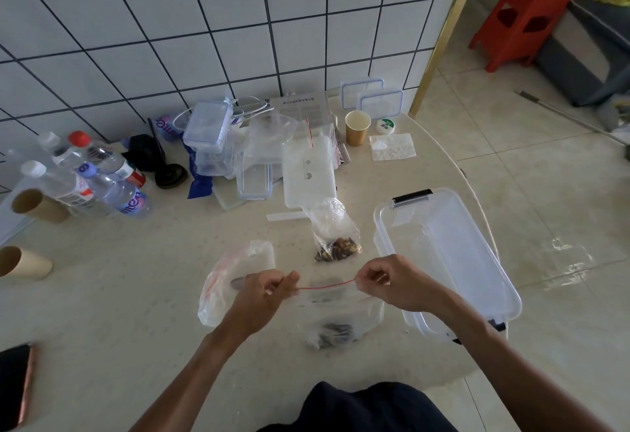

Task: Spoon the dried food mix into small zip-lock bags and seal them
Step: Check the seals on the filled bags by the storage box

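Above the table (136, 295), both hands' fingers (289, 278) pinch the zip-lock bag (341, 312), contents blurred

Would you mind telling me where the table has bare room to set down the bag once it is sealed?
Bare tabletop lies left of the left hand, between the paper tubes and the crumpled bag, and in front of the water bottles. It is crowded toward the wall, around the stacked containers, and right, by the clear bin.
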Tool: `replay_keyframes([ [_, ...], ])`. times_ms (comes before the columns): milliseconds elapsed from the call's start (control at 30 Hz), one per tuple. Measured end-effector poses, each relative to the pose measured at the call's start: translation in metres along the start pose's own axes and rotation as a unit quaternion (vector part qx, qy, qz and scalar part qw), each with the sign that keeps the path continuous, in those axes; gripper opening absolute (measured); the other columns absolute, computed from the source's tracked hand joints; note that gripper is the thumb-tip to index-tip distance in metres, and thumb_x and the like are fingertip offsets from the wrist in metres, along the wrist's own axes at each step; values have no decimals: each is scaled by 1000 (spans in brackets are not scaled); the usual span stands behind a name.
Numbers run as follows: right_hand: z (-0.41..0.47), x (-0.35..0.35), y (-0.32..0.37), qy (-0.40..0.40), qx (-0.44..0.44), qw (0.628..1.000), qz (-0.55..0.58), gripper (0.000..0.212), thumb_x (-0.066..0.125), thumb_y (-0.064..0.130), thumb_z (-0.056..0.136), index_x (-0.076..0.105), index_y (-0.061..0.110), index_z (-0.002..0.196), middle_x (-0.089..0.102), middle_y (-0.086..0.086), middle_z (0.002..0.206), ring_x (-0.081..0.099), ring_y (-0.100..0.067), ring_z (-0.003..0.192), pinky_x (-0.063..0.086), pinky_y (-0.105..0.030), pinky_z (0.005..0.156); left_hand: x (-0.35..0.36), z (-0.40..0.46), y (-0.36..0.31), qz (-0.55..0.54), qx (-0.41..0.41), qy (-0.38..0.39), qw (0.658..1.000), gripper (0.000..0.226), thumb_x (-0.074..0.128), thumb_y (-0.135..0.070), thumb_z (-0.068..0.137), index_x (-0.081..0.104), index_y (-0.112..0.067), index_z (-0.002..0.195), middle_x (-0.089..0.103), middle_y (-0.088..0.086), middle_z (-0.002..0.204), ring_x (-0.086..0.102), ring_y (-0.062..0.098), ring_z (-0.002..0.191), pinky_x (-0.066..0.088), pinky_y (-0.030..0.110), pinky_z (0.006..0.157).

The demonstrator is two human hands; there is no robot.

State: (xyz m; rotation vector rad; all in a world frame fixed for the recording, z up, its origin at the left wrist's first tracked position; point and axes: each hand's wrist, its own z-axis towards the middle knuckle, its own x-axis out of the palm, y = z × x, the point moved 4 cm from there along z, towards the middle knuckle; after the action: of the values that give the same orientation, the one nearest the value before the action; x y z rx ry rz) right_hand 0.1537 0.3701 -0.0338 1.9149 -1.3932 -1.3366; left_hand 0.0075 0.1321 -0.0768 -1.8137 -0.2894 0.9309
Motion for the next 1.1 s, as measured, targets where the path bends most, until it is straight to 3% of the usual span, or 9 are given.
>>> replay_keyframes([
  [167, 28, -14, 17, -77, -6, 996, 39, 15, 67, 28, 100, 75, 25, 87, 75, 10, 86, 67, -1, 81, 50, -17, 76, -9, 34, -3, -17, -43, -12, 999, 60, 38, -74, 92, 78, -30, 83, 78, -14, 80, 73, 2, 80, 53, 17, 77],
  [267, 54, -19, 24, -102, 9, 994, 48, 17, 63, 26, 101, 74, 18, 92, 75, 4, 92, 68, -15, 89, 48, -19, 75, -1, 62, -4, -16, -77, 7, 997, 53, 45, -70, 97, 76, -27, 90, 78, -11, 85, 72, 1, 80, 53, 22, 80],
  [333, 74, -20, 26, -121, 27, 991, 50, 18, 63, 28, 101, 73, 15, 106, 72, 2, 101, 66, -17, 96, 48, -20, 78, 8, 85, -3, -22, -116, 21, 993, 41, 53, -57, 102, 73, -22, 95, 76, -7, 93, 74, 10, 88, 55, 34, 86],
  [433, 104, -16, 21, -109, 96, 987, 69, 52, 61, 36, 101, 53, 11, 146, 62, -8, 137, 60, -19, 114, 45, -30, 92, 25, 114, -10, -36, -158, 62, 985, 52, 62, -69, 81, 60, -18, 90, 60, 6, 92, 60, 24, 85, 47, 37, 80],
  [533, 124, -4, 10, -74, 164, 977, 119, 62, 57, 40, 102, 40, 10, 154, 53, -11, 149, 59, -26, 125, 47, -35, 85, 43, 131, -5, -116, -235, 61, 963, 52, 68, -57, 88, 63, -9, 108, 59, 15, 109, 61, 30, 101, 48, 41, 87],
  [700, 144, 11, -13, -129, 242, 946, 175, 65, 60, 36, 98, 38, 0, 148, 57, -15, 133, 61, -31, 116, 51, -40, 96, 57, 142, 2, -232, -317, 27, 919, 33, 70, -32, 99, 61, -11, 123, 68, 7, 125, 63, 22, 117, 50, 38, 97],
  [767, 146, 16, -17, -138, 265, 931, 208, 67, 60, 37, 99, 32, 2, 149, 55, -18, 133, 59, -31, 110, 47, -34, 84, 58, 142, 0, -260, -319, 23, 911, 23, 71, -26, 98, 65, -10, 113, 73, 7, 114, 67, 20, 106, 50, 38, 95],
  [867, 145, 16, -21, -149, 267, 924, 228, 70, 67, 38, 96, 31, 4, 146, 52, -2, 99, 54, -14, 81, 42, -29, 62, 54, 140, 1, -255, -310, 40, 915, 13, 74, -22, 96, 67, -12, 98, 71, 6, 97, 67, 17, 93, 51, 34, 88],
  [1100, 126, 7, -13, -165, 174, 925, 295, 43, 87, 18, 78, 63, 12, 114, 72, 4, 74, 68, -7, 60, 49, -16, 55, 28, 119, 1, -284, -258, 35, 923, 25, 79, -21, 91, 77, -19, 116, 75, -3, 97, 68, 15, 92, 52, 31, 89],
])
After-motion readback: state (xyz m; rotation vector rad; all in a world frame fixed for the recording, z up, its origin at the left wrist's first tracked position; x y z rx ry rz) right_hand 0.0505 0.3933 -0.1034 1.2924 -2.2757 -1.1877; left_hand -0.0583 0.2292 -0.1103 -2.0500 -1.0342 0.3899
